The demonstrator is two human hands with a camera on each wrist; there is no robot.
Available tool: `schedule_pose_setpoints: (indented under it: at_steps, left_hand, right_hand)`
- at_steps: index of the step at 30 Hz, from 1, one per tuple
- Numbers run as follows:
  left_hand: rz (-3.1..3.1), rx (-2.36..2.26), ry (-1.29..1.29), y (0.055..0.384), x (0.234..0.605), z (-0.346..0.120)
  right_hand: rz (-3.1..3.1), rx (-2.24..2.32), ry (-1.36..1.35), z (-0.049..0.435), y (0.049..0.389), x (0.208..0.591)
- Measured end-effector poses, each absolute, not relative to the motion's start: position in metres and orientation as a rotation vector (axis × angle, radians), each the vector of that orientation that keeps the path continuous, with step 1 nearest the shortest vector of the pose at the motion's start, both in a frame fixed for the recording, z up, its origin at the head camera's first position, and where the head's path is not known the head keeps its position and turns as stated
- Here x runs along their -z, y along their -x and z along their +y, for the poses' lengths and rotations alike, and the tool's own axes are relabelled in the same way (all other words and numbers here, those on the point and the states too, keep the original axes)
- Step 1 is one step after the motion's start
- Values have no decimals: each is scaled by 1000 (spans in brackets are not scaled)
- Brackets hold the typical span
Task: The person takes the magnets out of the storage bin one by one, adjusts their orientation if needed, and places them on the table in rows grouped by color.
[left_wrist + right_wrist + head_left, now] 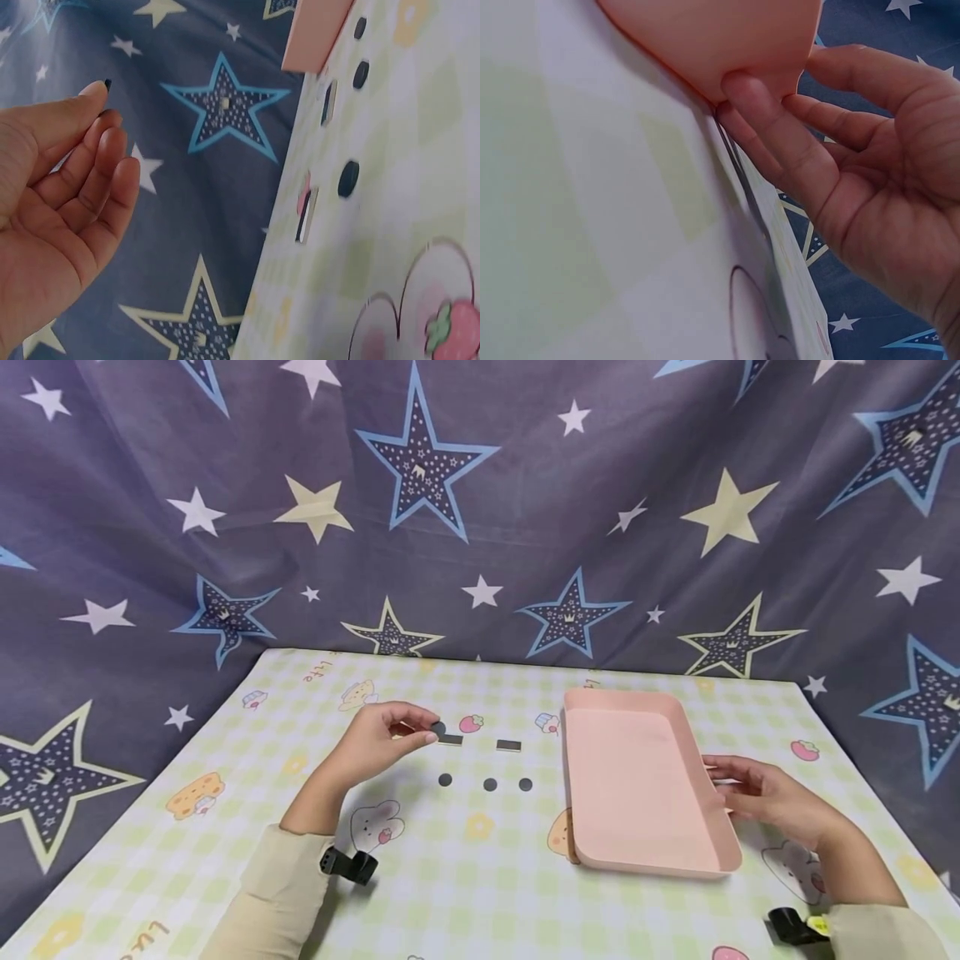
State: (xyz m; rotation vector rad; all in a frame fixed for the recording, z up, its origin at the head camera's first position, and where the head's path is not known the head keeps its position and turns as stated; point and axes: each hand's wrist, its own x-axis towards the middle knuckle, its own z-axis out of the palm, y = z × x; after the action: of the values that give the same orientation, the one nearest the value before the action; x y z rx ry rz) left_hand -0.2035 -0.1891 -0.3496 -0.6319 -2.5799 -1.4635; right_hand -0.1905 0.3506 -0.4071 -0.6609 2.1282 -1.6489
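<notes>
My left hand [378, 739] pinches a small black disc [438, 727] between thumb and fingertips, above the table. In the left wrist view only the thin edge of this disc [108, 84] shows past the fingertips. Just beyond, in the head view, lies a small black rectangular piece [450, 740] with a pale edge; another rectangular piece [509, 746] is to its right. Three more black discs [491, 784] form a row nearer me. On the right, my right hand [772, 797] touches the outer side wall of a shallow pink tray [637, 777] with extended fingers.
A green-and-white checked cloth [420, 902] with cartoon prints covers the table. Behind it hangs a dark curtain [510, 543] patterned with stars. Black wrist cameras [348, 865] sit at both sleeves.
</notes>
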Motion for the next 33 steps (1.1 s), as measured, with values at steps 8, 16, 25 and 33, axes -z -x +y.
schedule_pose_setpoints:
  at_steps: [8, 16, 25, 33]
  left_hand:
    - [-2643, 1560, 589, 211, 357, -206]
    - [-2809, 1472, 598, 221, 380, -219]
    - [-2913, 1461, 607, 226, 396, -226]
    - [-2986, 1377, 600, 229, 406, -230]
  right_hand:
    - [2137, 1640, 672, 353, 191, 407]
    - [2085, 1671, 673, 354, 193, 409]
    - [2064, 1695, 694, 352, 192, 410]
    - [2128, 1656, 652, 353, 192, 409]
